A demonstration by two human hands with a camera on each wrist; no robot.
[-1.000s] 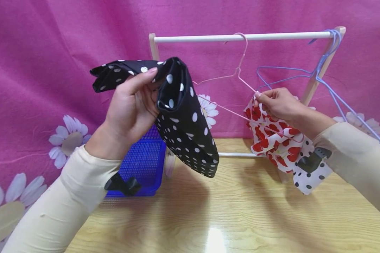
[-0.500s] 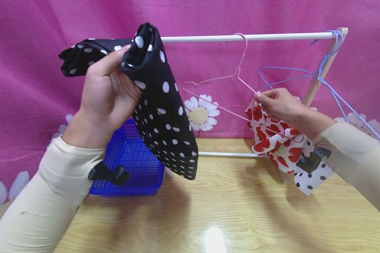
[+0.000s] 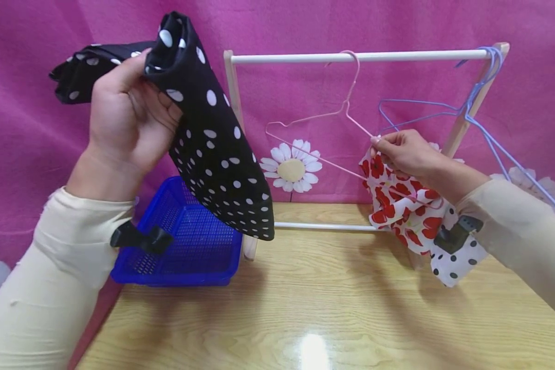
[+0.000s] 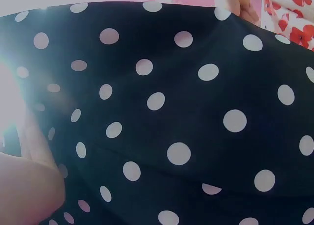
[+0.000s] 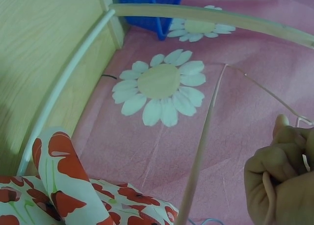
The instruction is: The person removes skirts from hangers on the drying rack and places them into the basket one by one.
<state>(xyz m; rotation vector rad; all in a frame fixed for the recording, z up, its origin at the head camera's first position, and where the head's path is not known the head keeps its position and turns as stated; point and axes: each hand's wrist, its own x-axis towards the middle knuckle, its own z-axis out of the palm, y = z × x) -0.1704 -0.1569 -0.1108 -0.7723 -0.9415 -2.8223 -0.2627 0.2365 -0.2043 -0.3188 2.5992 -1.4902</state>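
Note:
My left hand [image 3: 125, 123] grips a folded black polka-dot cloth [image 3: 213, 154], raised in front of the rack's left side, its lower part hanging down to the right. That dotted cloth [image 4: 196, 112] fills most of the left wrist view. At the rack, my right hand [image 3: 411, 151] pinches the right shoulder of a pink wire hanger [image 3: 353, 82], whose hook sits over the top rail. The hanger's bottom bar [image 5: 201, 156] slants across the right wrist view. Behind and below the right hand hangs a white cloth with red flowers [image 3: 404, 221], partly hidden by the hand and sleeve.
A small rack with a white top rail [image 3: 287, 58] and wooden posts stands on the wooden table [image 3: 305, 298]. Several blue hangers [image 3: 474, 97] hang at its right end. The blue mesh basket [image 3: 176, 280] stands left of it. Black-dotted white cloth [image 3: 455, 262] shows below the flowered one.
My left hand has moved up and to the left with the black polka-dot cloth, uncovering more of the basket, rack and pink hanger. The right hand keeps its hold, nearly still.

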